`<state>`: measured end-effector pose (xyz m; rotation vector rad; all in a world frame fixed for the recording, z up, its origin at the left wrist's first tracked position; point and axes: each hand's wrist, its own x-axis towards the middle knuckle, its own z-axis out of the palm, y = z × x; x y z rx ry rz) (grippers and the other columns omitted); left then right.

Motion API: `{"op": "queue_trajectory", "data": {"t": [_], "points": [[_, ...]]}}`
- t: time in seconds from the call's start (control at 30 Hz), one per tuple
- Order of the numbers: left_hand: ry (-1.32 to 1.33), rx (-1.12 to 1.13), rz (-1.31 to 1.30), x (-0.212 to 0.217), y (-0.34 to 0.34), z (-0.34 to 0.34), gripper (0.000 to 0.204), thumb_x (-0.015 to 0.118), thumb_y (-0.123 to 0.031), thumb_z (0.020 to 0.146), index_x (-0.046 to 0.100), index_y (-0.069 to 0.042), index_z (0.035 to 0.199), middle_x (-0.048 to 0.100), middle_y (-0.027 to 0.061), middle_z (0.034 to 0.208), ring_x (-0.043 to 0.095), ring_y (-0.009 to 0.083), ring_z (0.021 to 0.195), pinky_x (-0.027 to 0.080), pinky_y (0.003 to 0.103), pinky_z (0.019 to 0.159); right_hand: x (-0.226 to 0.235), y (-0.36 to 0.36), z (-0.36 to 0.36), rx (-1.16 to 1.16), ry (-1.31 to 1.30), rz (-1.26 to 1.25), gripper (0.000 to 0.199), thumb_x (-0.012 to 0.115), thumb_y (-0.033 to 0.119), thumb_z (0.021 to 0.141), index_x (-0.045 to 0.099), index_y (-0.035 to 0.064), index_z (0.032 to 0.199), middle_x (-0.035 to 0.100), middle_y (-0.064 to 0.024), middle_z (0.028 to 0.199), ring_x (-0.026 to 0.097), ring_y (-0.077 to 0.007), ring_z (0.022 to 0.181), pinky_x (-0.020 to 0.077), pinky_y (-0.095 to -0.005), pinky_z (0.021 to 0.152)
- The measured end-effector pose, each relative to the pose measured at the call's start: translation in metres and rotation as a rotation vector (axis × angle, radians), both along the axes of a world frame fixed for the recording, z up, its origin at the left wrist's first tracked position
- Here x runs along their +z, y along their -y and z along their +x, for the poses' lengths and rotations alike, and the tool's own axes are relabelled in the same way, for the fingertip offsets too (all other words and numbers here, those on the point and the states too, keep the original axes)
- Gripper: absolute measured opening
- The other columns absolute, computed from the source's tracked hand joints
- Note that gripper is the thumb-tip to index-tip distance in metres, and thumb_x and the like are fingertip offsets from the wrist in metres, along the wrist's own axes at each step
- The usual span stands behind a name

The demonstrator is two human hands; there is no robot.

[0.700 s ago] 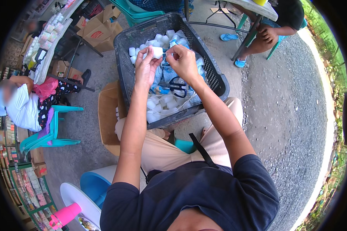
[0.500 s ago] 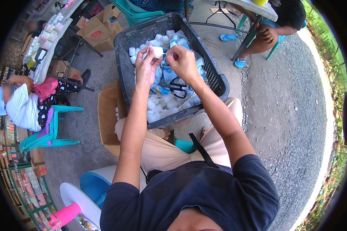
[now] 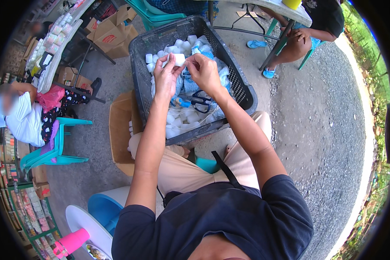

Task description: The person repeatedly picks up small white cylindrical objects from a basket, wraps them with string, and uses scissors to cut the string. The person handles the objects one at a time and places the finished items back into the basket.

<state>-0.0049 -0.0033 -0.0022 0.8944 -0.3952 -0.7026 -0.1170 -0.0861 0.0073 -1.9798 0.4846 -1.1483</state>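
While both hands meet above the black basket (image 3: 242, 93), I see the left hand (image 3: 165, 78) pinching a small white cup (image 3: 178, 59) at its side, and the right hand (image 3: 204, 73) with its fingertips closed on the cup's near end. It looks light and thin-walled, so I would take it by the rim rather than squeeze the middle. More white cups (image 3: 182, 119) and blue-handled scissors (image 3: 201, 102) lie below. A cardboard box (image 3: 119, 125) sits left of the basket; open gravel lies to the right.
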Motion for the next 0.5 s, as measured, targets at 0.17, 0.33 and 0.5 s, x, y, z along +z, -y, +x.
{"op": "queue_trajectory", "data": {"t": [0.17,0.33,0.5], "points": [[0.002,0.08,0.036,-0.002,-0.004,0.01,0.034,0.067,-0.025,0.089,0.049,-0.005,0.11,0.062,0.0131,0.099,0.063,0.02,0.087,0.055,0.034,0.078,0.004,0.0,-0.006,0.039,-0.017,0.174,0.01,0.064,0.006,0.08,0.061,-0.0028,0.083,0.063,-0.016,0.069,0.063,-0.0272,0.061,0.0486,-0.0365,0.058],[0.015,-0.028,0.048,-0.006,0.001,0.0,0.039,0.069,-0.027,0.087,0.049,-0.006,0.113,0.062,0.0112,0.098,0.063,0.0179,0.085,0.054,0.033,0.076,-0.006,0.002,-0.001,0.029,-0.048,0.081,0.012,0.065,0.009,0.083,0.063,-0.0022,0.087,0.064,-0.0109,0.07,0.062,-0.0154,0.062,0.0493,-0.0294,0.06],[0.024,0.053,0.084,-0.01,0.0,0.009,0.047,0.073,-0.025,0.084,0.044,-0.003,0.114,0.062,0.012,0.097,0.063,0.0191,0.084,0.055,0.031,0.073,-0.005,0.002,-0.007,0.065,-0.058,0.134,0.014,0.065,0.005,0.081,0.059,-0.0009,0.091,0.064,-0.0109,0.073,0.062,-0.0175,0.066,0.0488,-0.031,0.062]]}}
